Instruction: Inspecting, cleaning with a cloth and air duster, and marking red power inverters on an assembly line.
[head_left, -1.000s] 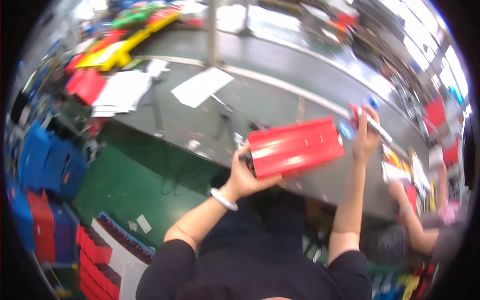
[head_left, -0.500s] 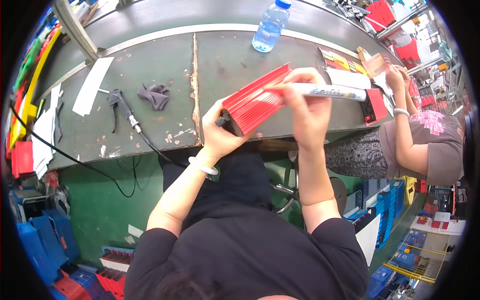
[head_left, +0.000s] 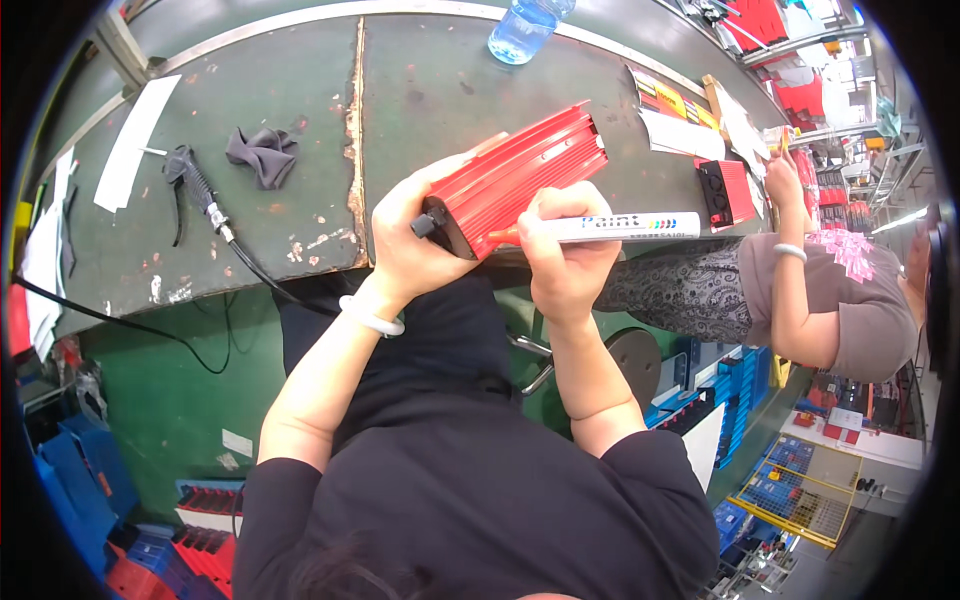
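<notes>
My left hand point(head_left: 412, 232) is closed round the near left end of a red ribbed metal housing point(head_left: 530, 170), which is tilted above the workbench. A black knob point(head_left: 428, 222) sticks out of the housing's dark end plate beside my fingers. In my right hand point(head_left: 572, 255) is a white paint marker point(head_left: 640, 226) with an orange-red tip section, gripped like a pen. Its tip points left and meets the housing's lower edge near the end plate; whether it touches the surface I cannot tell.
On the green workbench point(head_left: 300, 90) lie an air blow gun point(head_left: 195, 185) with a hose, a dark cloth point(head_left: 262, 158) and white sheets point(head_left: 138, 140). A water bottle point(head_left: 524, 32) stands at the back. Another red housing point(head_left: 728, 192) lies right, near a co-worker point(head_left: 810, 270).
My right hand and the marker have moved down and left, bringing the tip from the housing's far end to near its end plate. The housing has turned slightly, and the view has shifted.
</notes>
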